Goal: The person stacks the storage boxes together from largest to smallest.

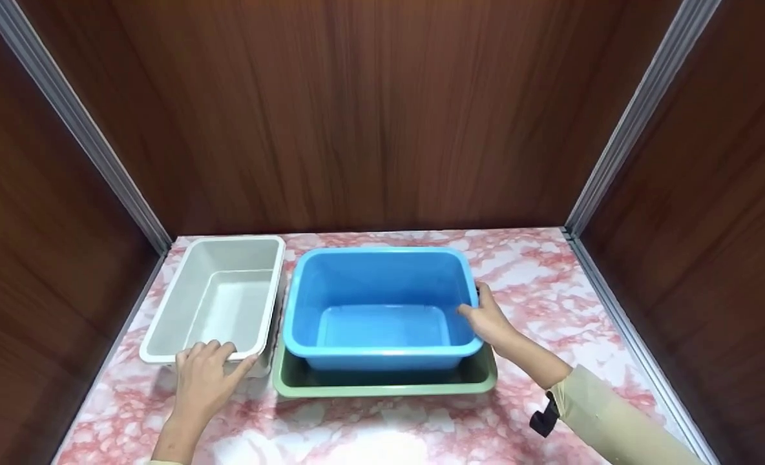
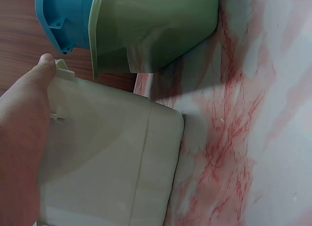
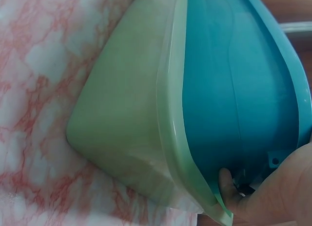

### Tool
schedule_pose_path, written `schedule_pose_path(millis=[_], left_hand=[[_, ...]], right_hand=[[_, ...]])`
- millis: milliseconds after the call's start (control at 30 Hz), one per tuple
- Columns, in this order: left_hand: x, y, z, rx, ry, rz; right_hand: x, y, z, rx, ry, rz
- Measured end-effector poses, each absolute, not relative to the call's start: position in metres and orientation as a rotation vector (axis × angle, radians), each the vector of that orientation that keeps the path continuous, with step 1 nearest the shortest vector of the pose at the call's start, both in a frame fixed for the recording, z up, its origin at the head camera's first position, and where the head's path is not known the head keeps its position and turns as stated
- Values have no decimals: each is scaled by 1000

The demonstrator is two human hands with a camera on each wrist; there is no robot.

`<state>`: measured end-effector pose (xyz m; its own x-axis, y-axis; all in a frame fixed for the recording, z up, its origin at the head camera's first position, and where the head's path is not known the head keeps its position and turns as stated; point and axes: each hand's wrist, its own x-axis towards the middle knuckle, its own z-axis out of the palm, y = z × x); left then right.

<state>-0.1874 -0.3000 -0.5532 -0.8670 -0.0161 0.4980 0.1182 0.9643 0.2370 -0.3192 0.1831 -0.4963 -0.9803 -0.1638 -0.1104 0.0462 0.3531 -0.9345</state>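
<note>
A white rectangular basin (image 1: pixel 234 300) stands at the left of the table. My left hand (image 1: pixel 205 378) grips its near rim, fingers hooked over the edge; in the left wrist view the thumb (image 2: pixel 45 65) lies at the rim's corner. In the middle, a blue basin (image 1: pixel 382 278) sits nested in a green basin (image 1: pixel 386 390), its rim raised above the green one. My right hand (image 1: pixel 489 320) holds the blue basin by its right side, thumb inside and the other fingers outside below the rim. From the right wrist, a fingertip (image 3: pixel 225 179) shows against the blue outer wall.
The table (image 1: pixel 382 426) has a red-and-white marbled top. Brown wood-look panels (image 1: pixel 382 116) enclose it at the back and both sides, with metal strips (image 1: pixel 641 97) along the corners. A black strap (image 1: pixel 544 416) hangs at the right sleeve. The white and green basins stand close together.
</note>
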Motion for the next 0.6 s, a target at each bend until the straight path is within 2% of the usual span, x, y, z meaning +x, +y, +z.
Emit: schedule_pose_path(millis=[600], left_hand=[[-177,-297,-551,-32,-2631,-381]], right_hand=[[-320,184,-498,-100,2439,-1728]])
